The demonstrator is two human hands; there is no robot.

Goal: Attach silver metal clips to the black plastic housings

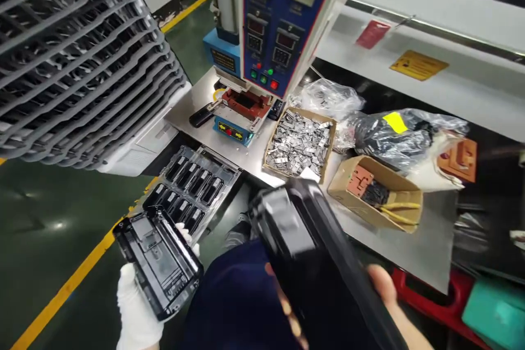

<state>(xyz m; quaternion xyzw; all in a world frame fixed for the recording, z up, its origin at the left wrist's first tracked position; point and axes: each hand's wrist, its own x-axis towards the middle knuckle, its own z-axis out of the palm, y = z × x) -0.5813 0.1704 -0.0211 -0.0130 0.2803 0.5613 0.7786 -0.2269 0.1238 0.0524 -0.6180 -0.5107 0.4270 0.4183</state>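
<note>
Both hands grip black plastic housings, one apiece, over the lap in front of the bench.

Gloved left hand [137, 306] is clamped on a black housing [158, 261], hollow side up; bare right hand [371, 298] is clamped on a second, blurred housing [303, 246]. Neither sits yet in the red fixture [245, 104] of the press [283, 16], so pressing looks undone. A tray [189, 186] of housings waits nearby.

Glossy black plastic housing [158, 262], white cloth glove [135, 306], matt cardboard box [375, 191].
</note>
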